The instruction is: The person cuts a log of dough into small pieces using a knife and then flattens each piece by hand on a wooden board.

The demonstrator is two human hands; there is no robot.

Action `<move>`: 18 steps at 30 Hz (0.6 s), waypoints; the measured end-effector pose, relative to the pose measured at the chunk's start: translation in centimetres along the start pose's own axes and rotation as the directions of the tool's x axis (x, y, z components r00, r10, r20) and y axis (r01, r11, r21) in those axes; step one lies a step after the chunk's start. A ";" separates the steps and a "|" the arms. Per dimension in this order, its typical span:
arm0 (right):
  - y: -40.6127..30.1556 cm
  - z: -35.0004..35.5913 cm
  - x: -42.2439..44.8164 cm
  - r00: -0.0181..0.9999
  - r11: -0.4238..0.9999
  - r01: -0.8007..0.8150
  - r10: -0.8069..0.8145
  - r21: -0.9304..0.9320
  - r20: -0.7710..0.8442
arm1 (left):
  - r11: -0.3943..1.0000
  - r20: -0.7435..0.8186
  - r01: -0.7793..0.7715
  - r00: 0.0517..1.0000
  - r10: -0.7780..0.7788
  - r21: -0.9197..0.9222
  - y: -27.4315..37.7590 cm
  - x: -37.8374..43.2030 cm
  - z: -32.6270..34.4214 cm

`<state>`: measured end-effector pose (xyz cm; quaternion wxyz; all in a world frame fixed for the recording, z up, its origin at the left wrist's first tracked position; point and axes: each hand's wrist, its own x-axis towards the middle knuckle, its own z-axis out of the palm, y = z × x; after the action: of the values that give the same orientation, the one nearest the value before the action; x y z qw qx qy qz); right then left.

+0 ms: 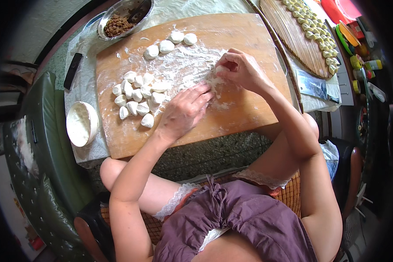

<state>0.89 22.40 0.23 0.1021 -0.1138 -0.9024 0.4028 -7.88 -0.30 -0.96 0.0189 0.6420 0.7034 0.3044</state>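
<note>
On a floured wooden board (249, 111), my left hand (188, 106) lies palm down with its fingers near the middle; whatever is under it is hidden. My right hand (244, 70) is a little farther right, pinching a small white dough piece (220, 69) between thumb and fingers. A cluster of cut dough pieces (137, 95) sits to the left of my left hand, the nearest ones close to its wrist. Farther back, several rounded dough balls (166, 46) stand in a row. Loose flour (190, 67) is spread between them and my hands.
At back left is a metal bowl (106, 34) of brown filling (119, 26). A bowl of flour (82, 123) and a black object (73, 71) flank the board's left edge. To the right are a cleaver (311, 84) and a round slatted tray (283, 32) bearing dumplings (314, 31).
</note>
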 end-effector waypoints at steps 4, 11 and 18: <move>-1.2 0.0 -0.2 0.999 0.982 0.020 -0.028 -0.187 -0.040 | 1.000 -0.012 -0.003 1.000 0.003 0.015 0.1 0.0 -0.1; -0.7 0.4 -0.1 0.992 0.966 0.104 -0.118 -0.235 -0.048 | 1.000 0.007 0.017 1.000 -0.017 -0.006 0.2 0.2 -0.1; -0.6 0.4 -0.1 0.993 0.969 0.097 -0.109 -0.226 -0.041 | 1.000 -0.002 0.004 1.000 -0.004 0.021 0.2 0.1 -0.1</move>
<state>0.77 21.69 0.44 0.1334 -0.0882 -0.9437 0.2895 -7.77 -0.29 -0.71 0.0122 0.6404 0.7079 0.2976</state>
